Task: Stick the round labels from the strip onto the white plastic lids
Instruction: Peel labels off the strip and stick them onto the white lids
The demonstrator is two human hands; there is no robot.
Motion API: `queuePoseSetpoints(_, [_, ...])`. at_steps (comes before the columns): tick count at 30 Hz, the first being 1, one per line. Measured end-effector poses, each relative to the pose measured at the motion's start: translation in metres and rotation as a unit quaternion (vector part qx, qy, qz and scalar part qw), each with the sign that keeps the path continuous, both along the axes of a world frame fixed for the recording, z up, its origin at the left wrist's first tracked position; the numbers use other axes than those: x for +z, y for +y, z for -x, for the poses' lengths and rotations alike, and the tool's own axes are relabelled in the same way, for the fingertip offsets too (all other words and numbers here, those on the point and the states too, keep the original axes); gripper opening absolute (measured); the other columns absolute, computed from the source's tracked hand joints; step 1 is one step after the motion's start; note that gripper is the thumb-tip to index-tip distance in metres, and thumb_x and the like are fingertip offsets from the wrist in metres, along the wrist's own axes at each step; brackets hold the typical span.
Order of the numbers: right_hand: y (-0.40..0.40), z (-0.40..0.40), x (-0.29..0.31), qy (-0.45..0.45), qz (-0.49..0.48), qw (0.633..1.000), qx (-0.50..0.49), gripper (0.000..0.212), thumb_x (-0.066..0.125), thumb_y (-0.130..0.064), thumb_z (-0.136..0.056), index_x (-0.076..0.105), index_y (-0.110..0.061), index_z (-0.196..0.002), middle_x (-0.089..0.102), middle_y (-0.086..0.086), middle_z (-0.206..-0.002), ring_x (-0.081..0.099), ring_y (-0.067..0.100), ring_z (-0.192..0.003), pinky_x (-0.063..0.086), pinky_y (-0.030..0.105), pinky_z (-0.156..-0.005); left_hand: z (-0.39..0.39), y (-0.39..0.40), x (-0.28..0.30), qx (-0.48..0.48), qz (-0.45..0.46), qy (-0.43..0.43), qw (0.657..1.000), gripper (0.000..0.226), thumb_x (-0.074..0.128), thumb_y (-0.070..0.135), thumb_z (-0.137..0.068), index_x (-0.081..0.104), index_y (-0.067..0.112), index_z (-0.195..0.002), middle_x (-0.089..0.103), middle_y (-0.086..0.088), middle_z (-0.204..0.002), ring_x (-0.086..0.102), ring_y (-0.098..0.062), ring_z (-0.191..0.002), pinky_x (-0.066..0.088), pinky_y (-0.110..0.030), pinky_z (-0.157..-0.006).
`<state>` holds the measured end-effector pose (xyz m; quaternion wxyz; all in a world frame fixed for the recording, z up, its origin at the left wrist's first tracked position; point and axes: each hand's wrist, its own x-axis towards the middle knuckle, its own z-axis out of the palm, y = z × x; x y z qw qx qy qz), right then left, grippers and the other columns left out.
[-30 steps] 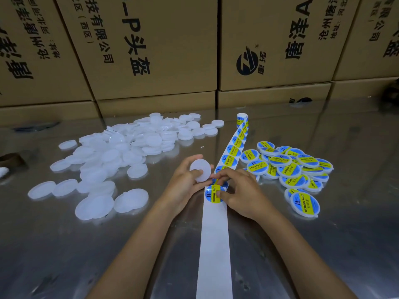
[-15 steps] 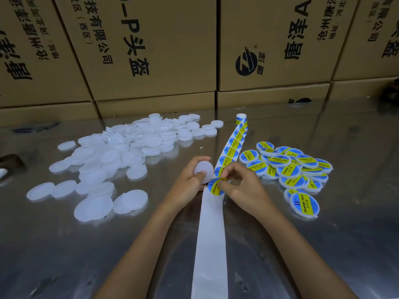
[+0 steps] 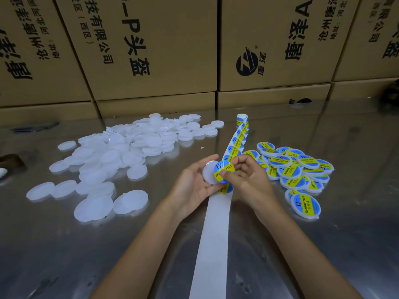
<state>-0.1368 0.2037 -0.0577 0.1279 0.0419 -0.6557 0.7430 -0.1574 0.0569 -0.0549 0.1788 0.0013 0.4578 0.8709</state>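
A: Where was the label [image 3: 224, 172] when we looked?

B: Blue and yellow, off the strip, pinched at its edge by thumb and fingers of our right hand [image 3: 251, 180]. It overlapped the right side of a white lid [image 3: 209, 172], approx. half on; we couldn't tell if it was stuck down yet.

A: And the lid?

B: Our left hand [image 3: 194, 182] held it, tilted up, fingers curled behind it and thumb at its far edge. Both hands were just above the strip [image 3: 212, 234].

A: The strip itself?

B: It ran from the near edge of the table [image 3: 323, 244] away toward the boxes. Near part was bare white backing; beyond our hands it carried more labels and ended in a small roll [image 3: 242, 119].

A: Rest of the stock?

B: Plain lids [image 3: 121, 156] lay in a big loose heap on the left, some singles nearer us. Labelled lids [image 3: 295, 169] were piled on the right, just beside the strip, w/ one or two a bit nearer. Cardboard boxes [image 3: 151, 50] w/ black print stood along the far side.
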Motion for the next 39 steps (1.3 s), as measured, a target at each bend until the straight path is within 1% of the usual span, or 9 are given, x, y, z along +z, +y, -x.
queuePoseSetpoints(6, [-0.001, 0.000, -0.003, 0.027, -0.057, 0.998, -0.004, 0.032, 0.076, 0.007, -0.078, 0.054, -0.016, -0.085, 0.060, -0.001, -0.079, 0.054, 0.010, -0.065, 0.051, 0.020, -0.061, -0.002, 0.004, 0.000, -0.027, 0.004, 0.017, 0.999, 0.033, 0.044, 0.015, -0.100, 0.065, 0.008, -0.124, 0.070, -0.018, -0.122, 0.071, -0.028, -0.106, 0.060, -0.038, -0.087])
queuePoseSetpoints(9, [-0.002, 0.002, -0.005, 0.037, -0.074, 0.996, -0.014, 0.034, 0.077, 0.006, -0.077, 0.053, -0.017, -0.085, 0.060, -0.002, -0.080, 0.054, 0.003, -0.061, 0.049, 0.018, -0.060, -0.004, 0.006, 0.001, -0.031, 0.005, 0.021, 0.999, 0.038, 0.052, 0.017, -0.091, 0.065, 0.008, -0.126, 0.069, -0.018, -0.124, 0.070, -0.028, -0.109, 0.059, -0.039, -0.091])
queuePoseSetpoints(15, [-0.001, 0.006, -0.011, 0.051, -0.103, 0.992, -0.042, 0.035, 0.077, 0.004, -0.078, 0.052, -0.020, -0.085, 0.063, 0.000, -0.082, 0.058, 0.012, -0.067, 0.048, 0.024, -0.062, -0.006, 0.008, 0.002, -0.030, 0.009, 0.017, 0.999, 0.035, 0.045, 0.015, -0.099, 0.065, 0.008, -0.127, 0.070, -0.016, -0.123, 0.071, -0.026, -0.106, 0.060, -0.036, -0.086])
queuePoseSetpoints(19, [-0.001, 0.008, -0.016, 0.060, -0.140, 0.987, -0.058, 0.036, 0.079, -0.002, -0.077, 0.052, -0.025, -0.084, 0.061, -0.011, -0.076, 0.055, 0.011, -0.062, 0.047, 0.025, -0.060, -0.008, 0.009, 0.003, -0.033, 0.015, 0.020, 0.999, 0.032, 0.045, 0.015, -0.099, 0.066, 0.009, -0.123, 0.073, -0.014, -0.116, 0.073, -0.024, -0.099, 0.061, -0.033, -0.079])
queuePoseSetpoints(24, [0.001, 0.007, -0.019, 0.097, -0.243, 0.955, -0.137, 0.037, 0.085, -0.021, -0.072, 0.055, -0.032, -0.091, 0.057, -0.022, -0.086, 0.051, 0.003, -0.078, 0.039, 0.013, -0.070, -0.008, 0.007, 0.004, -0.028, -0.003, 0.021, 0.999, 0.035, 0.048, 0.013, -0.096, 0.064, 0.005, -0.125, 0.069, -0.020, -0.122, 0.069, -0.032, -0.107, 0.060, -0.039, -0.090])
queuePoseSetpoints(29, [0.001, 0.005, -0.017, 0.095, -0.245, 0.954, -0.145, 0.049, 0.087, -0.042, -0.066, 0.056, -0.028, -0.102, 0.054, -0.018, -0.091, 0.050, 0.007, -0.090, 0.042, 0.020, -0.076, -0.008, 0.007, 0.008, -0.033, -0.069, 0.010, 0.997, 0.053, 0.059, 0.014, -0.080, 0.058, -0.001, -0.131, 0.064, -0.029, -0.127, 0.063, -0.045, -0.115, 0.058, -0.044, -0.092])
queuePoseSetpoints(33, [0.000, 0.003, -0.015, 0.120, -0.265, 0.944, -0.154, 0.037, 0.087, -0.038, -0.067, 0.060, -0.024, -0.087, 0.057, -0.012, -0.093, 0.048, 0.008, -0.089, 0.041, 0.018, -0.077, -0.009, 0.006, 0.009, -0.049, -0.067, 0.018, 0.996, 0.049, 0.056, 0.015, -0.082, 0.060, -0.003, -0.128, 0.064, -0.029, -0.127, 0.060, -0.048, -0.119, 0.059, -0.045, -0.091])
queuePoseSetpoints(36, [0.001, 0.003, -0.013, 0.124, -0.245, 0.948, -0.162, 0.027, 0.086, -0.027, -0.072, 0.061, -0.018, -0.076, 0.055, -0.010, -0.083, 0.048, 0.009, -0.080, 0.036, 0.013, -0.069, -0.012, 0.006, 0.010, -0.074, -0.068, 0.026, 0.995, 0.046, 0.057, 0.016, -0.084, 0.061, -0.003, -0.126, 0.065, -0.027, -0.126, 0.064, -0.043, -0.117, 0.060, -0.044, -0.086])
queuePoseSetpoints(39, [0.003, 0.004, -0.012, 0.128, -0.221, 0.954, -0.158, 0.020, 0.081, -0.017, -0.079, 0.063, -0.010, -0.073, 0.055, -0.008, -0.075, 0.047, 0.006, -0.070, 0.036, 0.011, -0.064, -0.011, 0.007, 0.007, -0.076, -0.026, 0.050, 0.995, 0.034, 0.050, 0.002, -0.091, 0.062, 0.001, -0.123, 0.068, -0.022, -0.123, 0.069, -0.034, -0.111, 0.061, -0.040, -0.081])
